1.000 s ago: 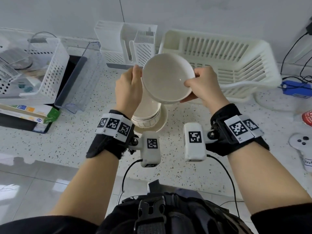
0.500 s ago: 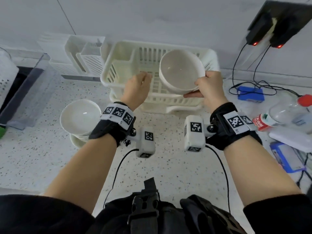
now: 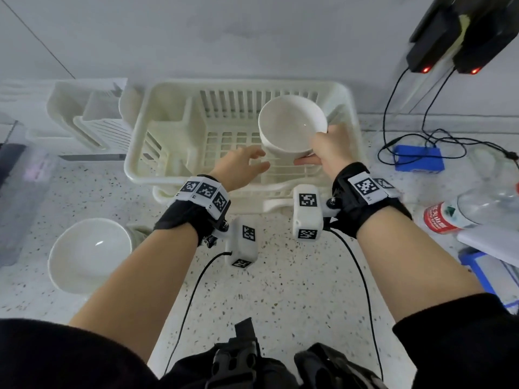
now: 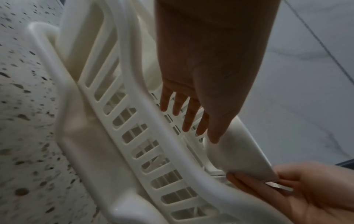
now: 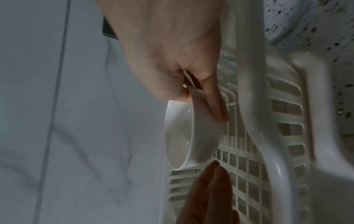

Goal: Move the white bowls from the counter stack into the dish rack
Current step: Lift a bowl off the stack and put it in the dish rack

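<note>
I'm mid-placement: my right hand (image 3: 327, 148) pinches the bowl (image 3: 292, 126) by its rim, tilted over the rack's (image 3: 146, 153) right side. My left hand (image 3: 241, 167) hovers beside it, fingers spread, holding nothing. Next I'd lower and release; the stack (image 3: 88, 254) waits near left on the tabletop.

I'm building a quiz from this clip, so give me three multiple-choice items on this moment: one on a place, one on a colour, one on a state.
1. Where is the held bowl?
A. over the dish rack
B. on the counter stack
C. on the floor

2. What colour is the small box that the black cables lead to?
A. red
B. blue
C. green

3. How is the left hand?
A. fist round the bowl
B. open, fingers straight beside the bowl
C. flat on the counter

Answers: 1 A, the right hand holds it above the rack floor. 2 B, it is plainly blue. 3 B, the left wrist view shows straight fingers holding nothing.
</note>
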